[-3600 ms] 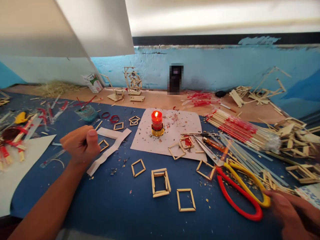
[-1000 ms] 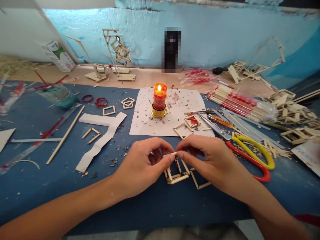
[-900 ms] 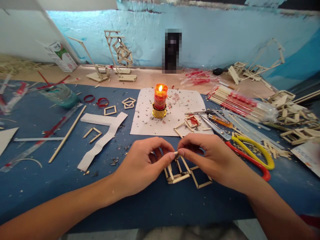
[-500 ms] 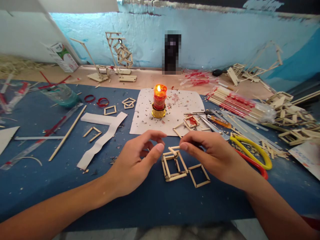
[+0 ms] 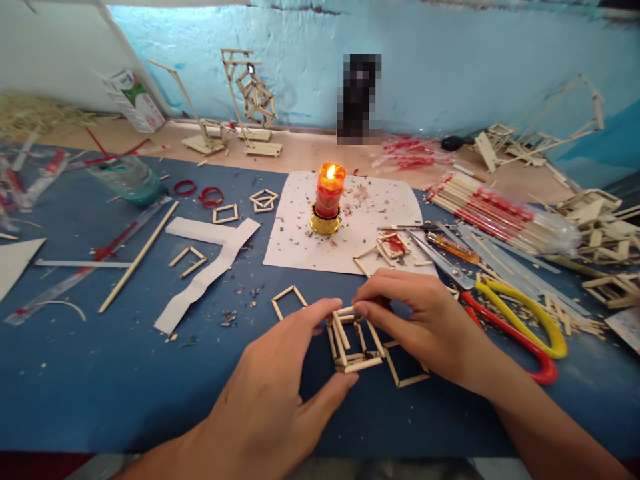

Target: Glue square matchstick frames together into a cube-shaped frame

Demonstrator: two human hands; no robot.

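A small box-shaped frame of pale wooden sticks (image 5: 363, 365) stands on the blue tabletop between my hands. My left hand (image 5: 280, 373) spans its left side, index finger at the far edge and thumb at the near edge, gripping it. The fingers of my right hand (image 5: 420, 317) are pinched at the frame's top far corner, on a short wooden stick (image 5: 345, 311). Partly under my right hand lies a flat stick square (image 5: 413, 381). Another stick square (image 5: 285, 293) shows beyond my left fingers, partly hidden.
A lit red candle (image 5: 330, 193) stands on a white sheet (image 5: 295, 247) strewn with crumbs. Scissors with yellow and red handles (image 5: 545, 333) and an orange cutter (image 5: 453, 248) lie right, near bundled sticks (image 5: 495, 210). Paper strips (image 5: 200, 283) and a jar (image 5: 127, 180) are left.
My left hand has moved in and closed around the stick frame, with its thumb now at the near edge. My right hand has lowered its stick onto the frame's top. The view has shifted slightly.
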